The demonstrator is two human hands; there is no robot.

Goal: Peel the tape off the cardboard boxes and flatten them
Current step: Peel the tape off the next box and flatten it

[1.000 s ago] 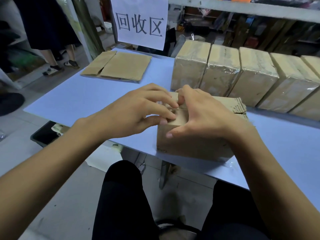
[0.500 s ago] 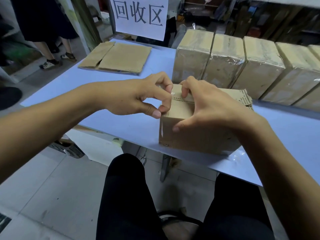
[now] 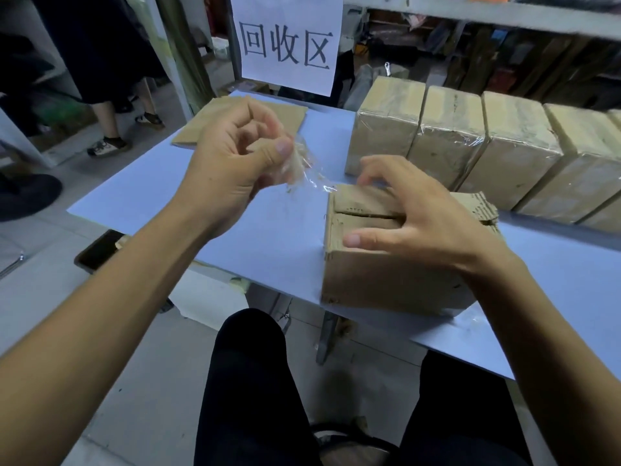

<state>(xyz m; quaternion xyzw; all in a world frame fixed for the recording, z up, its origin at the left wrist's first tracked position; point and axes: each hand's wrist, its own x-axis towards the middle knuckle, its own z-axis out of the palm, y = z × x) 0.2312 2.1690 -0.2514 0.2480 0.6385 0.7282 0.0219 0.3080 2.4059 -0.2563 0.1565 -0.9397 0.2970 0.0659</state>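
Left hand (image 3: pixel 235 163) is raised above the blue desk (image 3: pixel 161 196) and pinches a strip of clear tape (image 3: pixel 304 169), which stretches to the top corner of the cardboard box (image 3: pixel 386 274). Right hand (image 3: pixel 423 220) rests on this box with spread, relaxed fingers, at the desk's near edge.

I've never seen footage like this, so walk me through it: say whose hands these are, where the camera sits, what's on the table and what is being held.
There is no machine here: a person wears a camera on the head, looking down at their own bare hands. The left hand pinches a strip of clear tape peeled up from the cardboard box, which the right hand steadies from above. On the blue table also stand a row of taped boxes and, farther back, flattened cardboard. A paper sign hangs behind.
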